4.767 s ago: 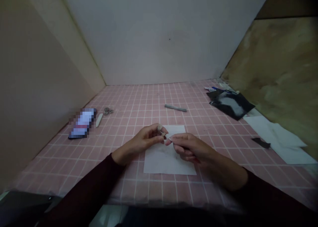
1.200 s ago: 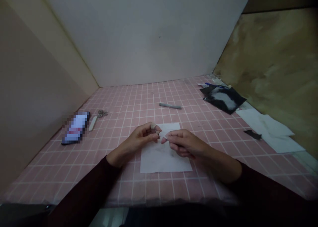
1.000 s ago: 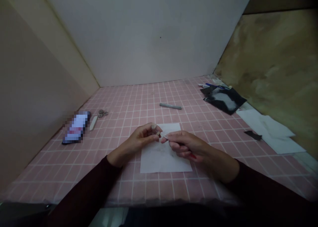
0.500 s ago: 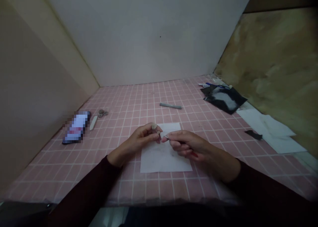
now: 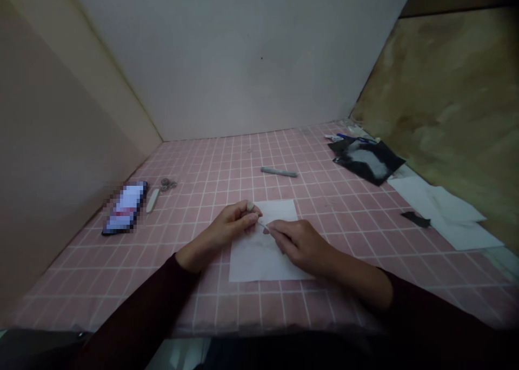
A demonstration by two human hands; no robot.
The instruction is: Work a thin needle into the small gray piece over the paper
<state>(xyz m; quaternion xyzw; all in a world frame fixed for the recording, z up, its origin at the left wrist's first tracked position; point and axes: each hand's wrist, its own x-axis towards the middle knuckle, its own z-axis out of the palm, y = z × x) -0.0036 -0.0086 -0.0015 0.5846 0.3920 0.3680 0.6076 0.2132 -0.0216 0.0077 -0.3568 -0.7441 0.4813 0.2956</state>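
The person's left hand [image 5: 232,224] comes in from the left, its back turned upward, with the fingers curled and the thumb stretched toward the fingertips. A pale wrap [image 5: 250,205] sits around one of its fingers. The right hand [image 5: 308,247] comes from the opposite side; its wrist is low, the knuckles are up, and the thumb and forefinger are pinched together and pointing to the left hand. Both dark sleeves [image 5: 148,302] end above the wrists. The two hands are near each other but not touching, and only a small gap is between their fingertips.

In this gap there is a thin strip [image 5: 263,226], clamped in the right fingertips. Its other end reaches the left fingertips, but one cannot tell if they grip it. The strip looks whitish, narrow and straight, and it slants a little down toward the right hand; its details are too small to see. It is held above a white paper sheet [image 5: 259,259], which lies flat on the pink checked tablecloth [image 5: 194,197] and bears faint grey smudges. Beyond the sheet, a grey rod [image 5: 278,172] lies well apart from the hands.
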